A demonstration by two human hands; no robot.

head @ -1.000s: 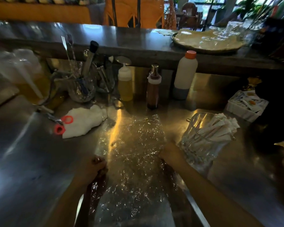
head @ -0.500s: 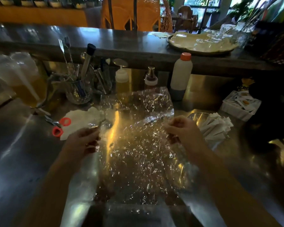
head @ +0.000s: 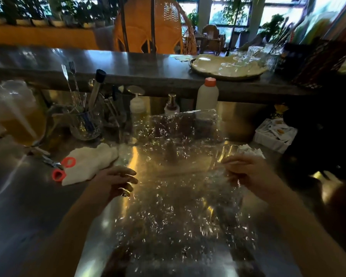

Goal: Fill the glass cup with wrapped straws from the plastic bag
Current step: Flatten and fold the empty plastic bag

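Both hands (head: 116, 181) (head: 246, 172) raised apart, fingers curled, forearms extended.

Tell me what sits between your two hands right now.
In the head view, the crinkled clear plastic bag spans the gap between the left hand and the right hand, each gripping one side edge. No straws show inside it.

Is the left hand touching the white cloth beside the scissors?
Apart. The head view shows bare steel counter between the left hand and the white cloth.
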